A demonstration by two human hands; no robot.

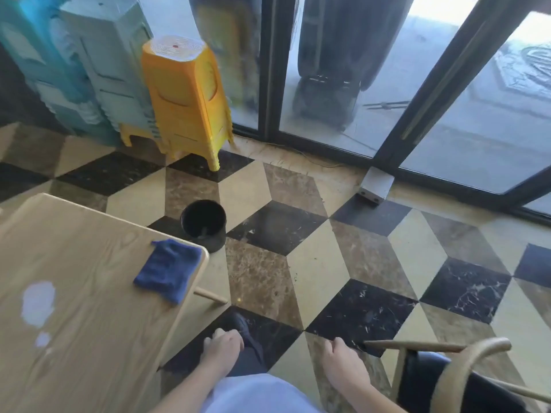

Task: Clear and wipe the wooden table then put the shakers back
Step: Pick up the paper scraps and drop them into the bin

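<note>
Fingers of both hands hang loosely curled, holding nothing: left hand [222, 348] at 6 o'clock just off the table edge, right hand [340, 360] at 5 o'clock near a wooden chair [465, 374]. Wooden table [89, 338] fills 8 o'clock, w/ a pale glare patch on top. Blue cloth [170, 269] lies folded at the table's far right corner, approx 9 o'clock from centre. Black bin [204, 225] stands on the tiled floor just beyond that corner. Yellow stools [185, 96] are stacked at 11 o'clock. Shakers can't be seen.
</note>
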